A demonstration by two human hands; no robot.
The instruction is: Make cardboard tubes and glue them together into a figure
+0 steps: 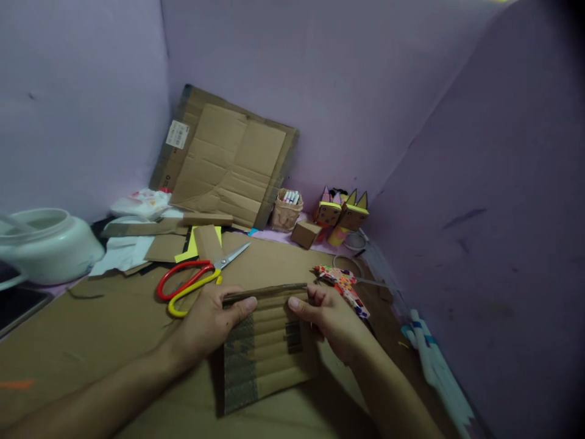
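Note:
A creased piece of cardboard (269, 353) with parallel fold ridges is held up in front of me, tilted above the work surface. My left hand (214, 317) pinches its upper left corner, thumb on the near face. At the upper right, my right hand (329, 314) grips the same edge between thumb and fingers. The top edge looks bent over into a narrow strip. Just beyond my left hand lie scissors (196, 280) with one red and one yellow handle, blades apart. A hot glue gun (342, 283) with a colourful dotted pattern rests beyond my right hand.
A large flattened cardboard sheet (228, 158) leans on the back wall. Nearby stand a woven holder of markers (287, 210), a small cardboard box (306, 233) and cardboard animal figures (342, 213). A white pot (59, 244) is at left; white rolls (434, 360) lie along the right wall.

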